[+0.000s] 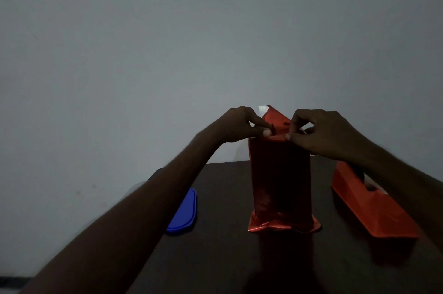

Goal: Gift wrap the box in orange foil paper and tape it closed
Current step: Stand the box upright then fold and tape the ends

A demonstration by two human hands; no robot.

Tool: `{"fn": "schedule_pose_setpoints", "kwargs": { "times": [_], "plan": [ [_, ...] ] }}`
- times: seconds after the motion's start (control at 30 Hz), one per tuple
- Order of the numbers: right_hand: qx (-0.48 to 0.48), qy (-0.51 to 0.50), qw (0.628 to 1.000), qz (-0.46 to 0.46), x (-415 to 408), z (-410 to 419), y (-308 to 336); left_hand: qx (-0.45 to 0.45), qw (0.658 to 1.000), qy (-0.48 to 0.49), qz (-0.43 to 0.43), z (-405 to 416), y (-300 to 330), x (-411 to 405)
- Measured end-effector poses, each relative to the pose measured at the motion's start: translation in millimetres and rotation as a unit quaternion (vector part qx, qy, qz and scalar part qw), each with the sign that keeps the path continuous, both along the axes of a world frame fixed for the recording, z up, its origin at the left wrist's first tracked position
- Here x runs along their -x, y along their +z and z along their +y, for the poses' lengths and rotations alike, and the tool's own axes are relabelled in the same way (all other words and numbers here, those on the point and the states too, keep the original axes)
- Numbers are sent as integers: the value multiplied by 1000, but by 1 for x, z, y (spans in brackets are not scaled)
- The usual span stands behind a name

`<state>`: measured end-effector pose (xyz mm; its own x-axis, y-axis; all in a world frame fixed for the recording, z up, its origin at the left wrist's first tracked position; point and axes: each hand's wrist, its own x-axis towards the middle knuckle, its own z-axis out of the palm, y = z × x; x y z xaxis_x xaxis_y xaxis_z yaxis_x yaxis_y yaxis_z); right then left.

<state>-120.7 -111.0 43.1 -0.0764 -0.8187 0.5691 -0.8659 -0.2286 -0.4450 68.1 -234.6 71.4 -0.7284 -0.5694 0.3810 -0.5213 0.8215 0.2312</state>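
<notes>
Box (280,181) in foil stands upright, long axis vertical; both hands (239,126) (318,133) pinch its top flap.

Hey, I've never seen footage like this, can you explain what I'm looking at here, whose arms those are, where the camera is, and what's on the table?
There is no machine here. The one picture comes from a camera worn on a person's head, looking forward and down, so the two arms reaching in are that person's own.

A box wrapped in orange foil paper stands upright on a dark table. The left hand and the right hand both pinch the loose foil at the box's top, folding that end closed. The foil flares out at the bottom.

To the right lies an orange tape dispenser, partly behind the right arm. To the left lies a flat blue plastic lid. Behind is a plain grey wall. The light is dim, so fine detail is hard to see.
</notes>
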Motion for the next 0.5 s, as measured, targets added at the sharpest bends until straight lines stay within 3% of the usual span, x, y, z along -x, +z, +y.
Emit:
{"fn": "schedule_pose_setpoints", "kwargs": {
  "times": [0.5],
  "plan": [
    [12, -12, 999, 45, -6, 3, 0, -86, 996, -5, -18, -8, 8, 0]
  ]
}}
